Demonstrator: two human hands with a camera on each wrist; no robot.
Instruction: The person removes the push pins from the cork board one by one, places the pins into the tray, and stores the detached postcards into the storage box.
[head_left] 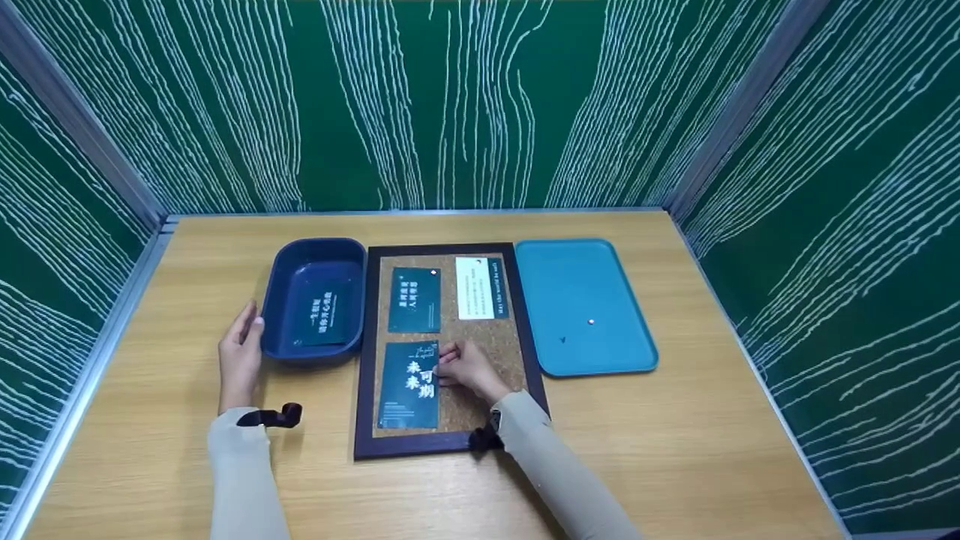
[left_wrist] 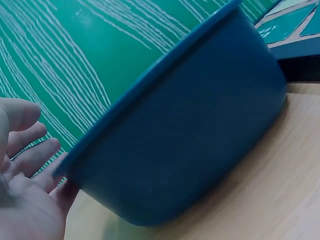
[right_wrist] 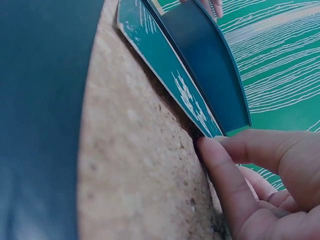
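Note:
My right hand (head_left: 469,369) pinches the right edge of a dark green card (head_left: 401,386) with white Chinese lettering. This card lies over the lower left of a dark-framed cork board (head_left: 508,349). In the right wrist view, thumb and forefinger meet at the card's edge, close over the cork. My left hand (head_left: 241,352) is beside the left wall of a deep blue bin (head_left: 315,358), its fingers extended and at the rim in the left wrist view. Another green card (head_left: 324,311) rests inside the bin.
Higher on the board are a green card (head_left: 415,304) with a small pin (head_left: 433,272) at its upper right corner and a white-and-green card (head_left: 476,289). A teal tray (head_left: 570,277) at the right bears a light pin (head_left: 591,322) and a small dark piece (head_left: 563,340). Patterned green walls enclose the table.

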